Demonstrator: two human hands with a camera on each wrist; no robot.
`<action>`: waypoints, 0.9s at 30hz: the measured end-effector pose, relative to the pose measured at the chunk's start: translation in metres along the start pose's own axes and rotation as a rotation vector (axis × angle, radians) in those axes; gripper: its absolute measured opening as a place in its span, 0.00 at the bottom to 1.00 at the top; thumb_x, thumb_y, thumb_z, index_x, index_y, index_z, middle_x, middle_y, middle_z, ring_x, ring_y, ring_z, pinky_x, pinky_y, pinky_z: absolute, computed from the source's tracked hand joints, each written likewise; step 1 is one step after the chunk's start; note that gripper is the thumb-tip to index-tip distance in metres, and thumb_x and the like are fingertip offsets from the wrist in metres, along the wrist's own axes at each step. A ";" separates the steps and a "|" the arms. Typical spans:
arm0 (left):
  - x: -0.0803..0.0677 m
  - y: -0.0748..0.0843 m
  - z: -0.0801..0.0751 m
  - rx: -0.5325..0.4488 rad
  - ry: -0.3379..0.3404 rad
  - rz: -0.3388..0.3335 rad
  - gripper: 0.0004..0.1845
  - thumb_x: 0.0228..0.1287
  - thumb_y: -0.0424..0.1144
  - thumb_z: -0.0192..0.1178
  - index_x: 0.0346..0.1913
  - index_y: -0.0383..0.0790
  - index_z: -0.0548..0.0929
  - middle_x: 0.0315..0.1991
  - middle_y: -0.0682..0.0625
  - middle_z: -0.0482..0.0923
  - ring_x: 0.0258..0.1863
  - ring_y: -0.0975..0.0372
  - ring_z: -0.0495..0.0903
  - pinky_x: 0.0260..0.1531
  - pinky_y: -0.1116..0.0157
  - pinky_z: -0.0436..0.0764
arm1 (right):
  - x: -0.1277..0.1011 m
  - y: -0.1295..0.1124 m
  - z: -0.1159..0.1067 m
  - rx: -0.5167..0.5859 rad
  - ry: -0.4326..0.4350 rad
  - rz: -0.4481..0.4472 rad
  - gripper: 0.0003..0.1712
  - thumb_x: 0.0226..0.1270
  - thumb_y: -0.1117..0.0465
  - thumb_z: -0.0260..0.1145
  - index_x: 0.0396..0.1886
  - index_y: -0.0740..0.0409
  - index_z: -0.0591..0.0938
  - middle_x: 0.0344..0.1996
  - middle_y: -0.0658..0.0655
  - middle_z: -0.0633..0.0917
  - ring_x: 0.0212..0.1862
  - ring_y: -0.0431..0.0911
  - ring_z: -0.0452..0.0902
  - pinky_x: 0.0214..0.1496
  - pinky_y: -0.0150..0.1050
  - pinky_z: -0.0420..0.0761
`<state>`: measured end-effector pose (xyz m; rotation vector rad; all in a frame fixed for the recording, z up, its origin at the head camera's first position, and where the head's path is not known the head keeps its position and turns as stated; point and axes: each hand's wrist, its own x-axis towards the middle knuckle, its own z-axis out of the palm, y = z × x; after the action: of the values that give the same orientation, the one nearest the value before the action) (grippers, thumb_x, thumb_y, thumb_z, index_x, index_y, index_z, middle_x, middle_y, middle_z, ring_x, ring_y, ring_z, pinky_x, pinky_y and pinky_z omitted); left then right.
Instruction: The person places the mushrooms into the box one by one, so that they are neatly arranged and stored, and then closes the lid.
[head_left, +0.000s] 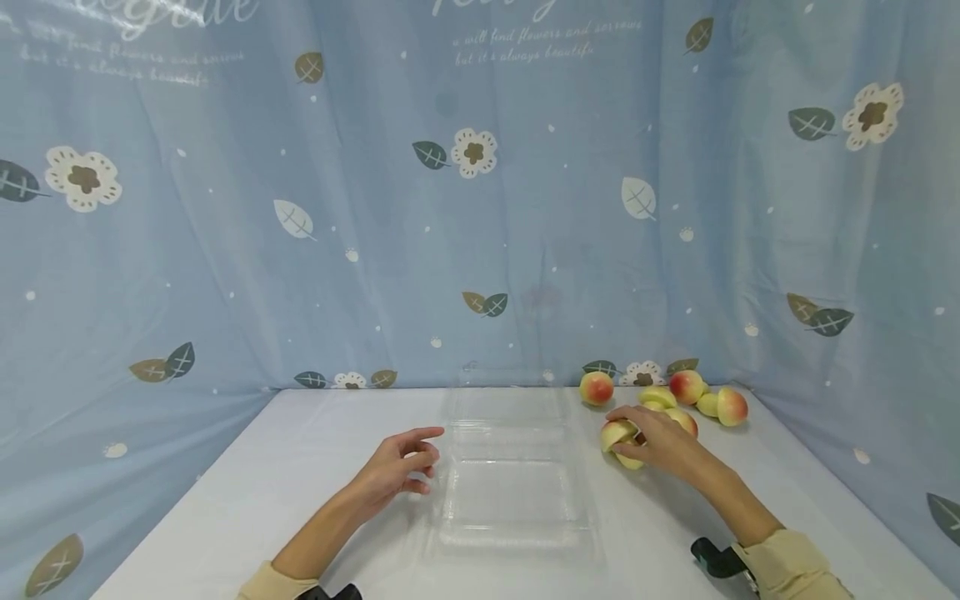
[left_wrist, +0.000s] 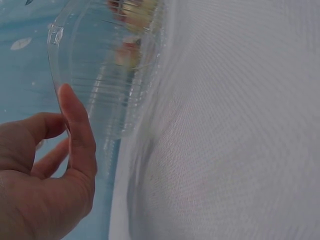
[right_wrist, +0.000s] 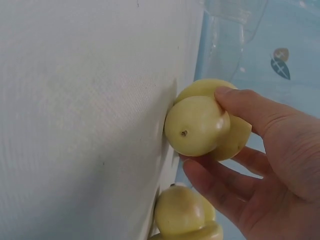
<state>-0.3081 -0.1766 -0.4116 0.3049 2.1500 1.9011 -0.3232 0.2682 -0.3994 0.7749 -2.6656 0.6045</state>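
- Container (head_left: 517, 467): clear plastic clamshell, lid open, lying mid-surface (head_left: 225, 500); everything below is placed against it.
- Left hand (head_left: 396, 467) rests just left of the container, its grip loose, fingers relaxed and holding nothing, fingertips near the rim.
- Right hand (head_left: 654, 437) sits just right of the container, its grip curled round a yellow-pink peach (head_left: 618, 435) against the surface.
- Other peaches (head_left: 687, 386) lie beyond, right of the container's far end, near the blue backdrop (head_left: 480, 208).
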 end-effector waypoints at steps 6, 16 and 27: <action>0.004 -0.002 0.003 -0.006 -0.011 0.001 0.28 0.70 0.35 0.58 0.71 0.38 0.67 0.42 0.50 0.74 0.33 0.62 0.77 0.28 0.68 0.84 | -0.004 0.002 -0.001 -0.066 0.029 -0.013 0.25 0.57 0.56 0.75 0.55 0.55 0.82 0.48 0.55 0.85 0.45 0.48 0.81 0.39 0.36 0.82; 0.003 -0.003 0.001 -0.007 -0.009 0.004 0.30 0.70 0.39 0.60 0.71 0.39 0.67 0.43 0.50 0.74 0.33 0.63 0.77 0.29 0.67 0.84 | -0.001 0.004 0.004 -0.046 0.044 -0.010 0.23 0.56 0.58 0.75 0.53 0.54 0.83 0.45 0.54 0.86 0.43 0.46 0.80 0.38 0.33 0.79; 0.001 -0.003 0.000 -0.034 -0.007 -0.012 0.30 0.70 0.38 0.59 0.72 0.38 0.65 0.42 0.51 0.75 0.33 0.63 0.77 0.28 0.68 0.84 | 0.003 0.001 0.000 0.113 -0.014 0.040 0.22 0.60 0.56 0.73 0.54 0.57 0.82 0.47 0.55 0.86 0.38 0.40 0.77 0.35 0.31 0.79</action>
<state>-0.3092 -0.1763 -0.4150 0.2906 2.1076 1.9250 -0.3258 0.2679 -0.3985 0.7598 -2.6845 0.7687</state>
